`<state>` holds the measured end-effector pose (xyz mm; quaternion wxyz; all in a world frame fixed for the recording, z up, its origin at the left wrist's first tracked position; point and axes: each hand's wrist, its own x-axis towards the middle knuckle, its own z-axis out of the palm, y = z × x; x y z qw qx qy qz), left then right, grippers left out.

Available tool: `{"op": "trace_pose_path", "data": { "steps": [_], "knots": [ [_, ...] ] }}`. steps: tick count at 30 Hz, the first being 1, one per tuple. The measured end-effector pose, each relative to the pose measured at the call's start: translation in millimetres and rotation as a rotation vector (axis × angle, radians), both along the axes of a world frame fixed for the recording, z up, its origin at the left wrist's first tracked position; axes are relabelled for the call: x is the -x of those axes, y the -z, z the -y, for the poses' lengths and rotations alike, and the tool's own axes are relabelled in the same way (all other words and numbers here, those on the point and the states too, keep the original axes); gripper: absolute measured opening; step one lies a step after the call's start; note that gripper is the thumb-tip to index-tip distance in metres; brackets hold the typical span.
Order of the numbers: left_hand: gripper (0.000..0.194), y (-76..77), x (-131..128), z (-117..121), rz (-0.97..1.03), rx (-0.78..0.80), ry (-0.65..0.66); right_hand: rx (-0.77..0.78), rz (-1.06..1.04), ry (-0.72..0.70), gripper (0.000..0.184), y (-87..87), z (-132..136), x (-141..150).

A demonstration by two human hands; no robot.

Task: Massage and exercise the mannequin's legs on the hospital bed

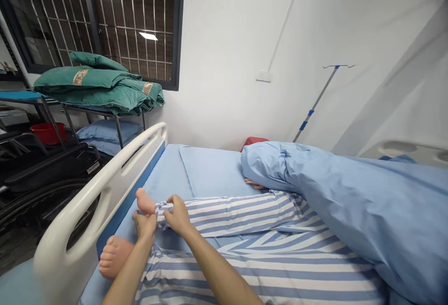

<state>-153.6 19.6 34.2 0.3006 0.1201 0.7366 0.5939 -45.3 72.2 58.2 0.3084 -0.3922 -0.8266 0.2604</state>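
Note:
A figure in blue-and-white striped trousers (245, 214) lies on a hospital bed (206, 169). Both my hands pinch the cuff of the far trouser leg near its bare foot (144, 201). My left hand (145, 224) grips the cuff from below, fingers closed. My right hand (178, 214) grips it from above, fingers curled round the fabric. The near bare foot (114, 256) rests by the white footboard (105, 183). A light blue blanket (350, 197) is folded back over the upper body, and a hand of the figure (255, 184) peeks from under it.
Folded green quilts (101, 85) lie on a metal rack at the left, with a blue pillow (108, 133) and a red basin (47, 132) below. A black wheelchair (42, 174) stands beside the footboard. An IV pole (317, 102) leans against the white wall.

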Motion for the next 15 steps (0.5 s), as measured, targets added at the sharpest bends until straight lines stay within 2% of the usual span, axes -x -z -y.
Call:
{"op": "trace_pose_path", "data": {
  "steps": [2, 4, 6, 8, 10, 11, 13, 15],
  "knots": [
    [0.078, -9.9, 4, 6, -0.111, -0.008, -0.058, -0.007, 0.031, -0.046, 0.022, 2.3, 17, -14],
    [0.079, -18.4, 3, 15, -0.18, -0.063, -0.089, -0.005, 0.085, -0.15, 0.026, 3.4, 34, -24],
    [0.069, -23.8, -3, 32, -0.189, -0.209, -0.119, -0.02, 0.142, -0.259, 0.038, 3.7, 52, -27],
    [0.055, -22.5, -10, 56, -0.149, -0.333, -0.086, -0.047, 0.2, -0.34, 0.056, 5.2, 67, -24],
    [0.047, -10.4, -15, 87, -0.095, -0.335, -0.009, -0.063, 0.267, -0.375, 0.07, 9.9, 81, -17],
    [0.045, 0.2, -17, 104, -0.071, -0.316, -0.019, -0.064, 0.303, -0.378, 0.074, 13.6, 86, -12],
    [0.043, 28.2, -16, 135, -0.012, -0.227, -0.062, -0.056, 0.383, -0.367, 0.077, 22.5, 96, -3],
    [0.042, 58.9, -10, 157, 0.045, -0.202, -0.126, -0.048, 0.484, -0.321, 0.079, 30.6, 104, 6]
  ]
}}
